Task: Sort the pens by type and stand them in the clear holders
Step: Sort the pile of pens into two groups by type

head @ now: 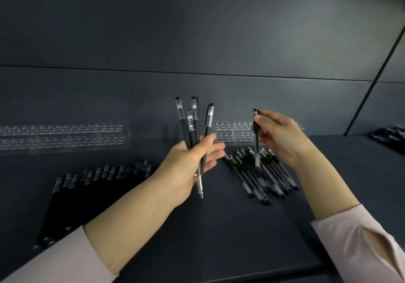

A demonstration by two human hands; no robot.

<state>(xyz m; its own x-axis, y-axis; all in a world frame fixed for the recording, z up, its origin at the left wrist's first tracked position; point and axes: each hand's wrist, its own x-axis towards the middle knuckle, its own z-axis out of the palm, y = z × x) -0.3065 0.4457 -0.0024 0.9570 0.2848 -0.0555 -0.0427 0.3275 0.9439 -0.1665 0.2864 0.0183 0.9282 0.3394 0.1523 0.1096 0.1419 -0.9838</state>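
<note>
A: Left hand [192, 162]?
B: Fingers curled round a bunch [190, 129] of pens, caps up, above the table [219, 228].
A: Right hand [278, 135]?
B: Pinches one pen [256, 147] by its top, upright, over the right pile [269, 179]; holders [65, 135] stand behind.

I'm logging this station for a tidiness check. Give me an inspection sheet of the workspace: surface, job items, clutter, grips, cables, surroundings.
Surface: dark grey tabletop, flat and matte.
Job's things: row of black pens lies at left; heap of clear-barrelled pens lies at right; left clear perforated holder and right clear perforated holder stand at the back, no pens in them.
Clutter: dark blurred pile at the far right edge; cannot tell what it is.
Grips: left hand holds a bundle of black clear-capped pens upright; right hand pinches a single black pen hanging over the heap.
Cables: nothing seen.
Surroundings: dark grey wall panels behind.
</note>
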